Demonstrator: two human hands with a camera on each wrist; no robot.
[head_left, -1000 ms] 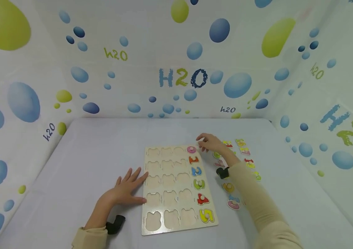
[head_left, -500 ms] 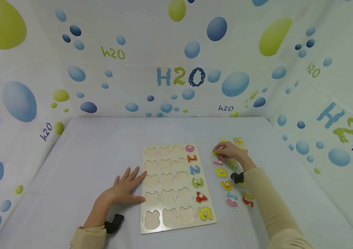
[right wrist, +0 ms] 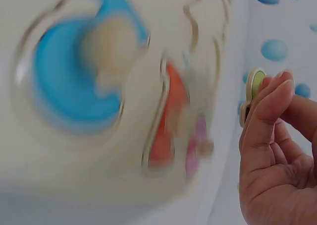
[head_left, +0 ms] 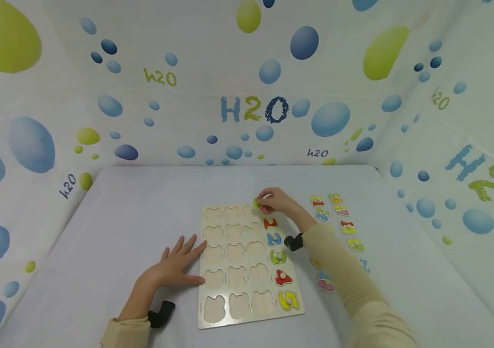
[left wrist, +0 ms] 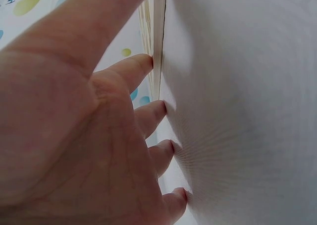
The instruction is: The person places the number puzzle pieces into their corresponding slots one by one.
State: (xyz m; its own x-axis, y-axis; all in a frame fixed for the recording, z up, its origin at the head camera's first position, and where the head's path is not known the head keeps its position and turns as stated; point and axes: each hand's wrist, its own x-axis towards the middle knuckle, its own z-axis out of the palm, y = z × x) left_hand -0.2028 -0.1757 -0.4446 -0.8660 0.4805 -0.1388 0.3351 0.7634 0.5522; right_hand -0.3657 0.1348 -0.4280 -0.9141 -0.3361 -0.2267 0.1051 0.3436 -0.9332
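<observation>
While a sleeve point(head_left: 351, 268) overlaps number pieces point(head_left: 348, 227), board point(head_left: 247, 286) alongside, dotted backdrop point(head_left: 203, 87)

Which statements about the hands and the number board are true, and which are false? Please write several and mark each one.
1. The right hand holds a green piece. True.
2. The left hand grips a red piece. False: it touches the edge of the board.
3. The red 4 sits in the board. True.
4. The yellow 5 lies off the board. False: it sits in it.
5. In the head view, loose pieces lie right of the board. True.
</observation>
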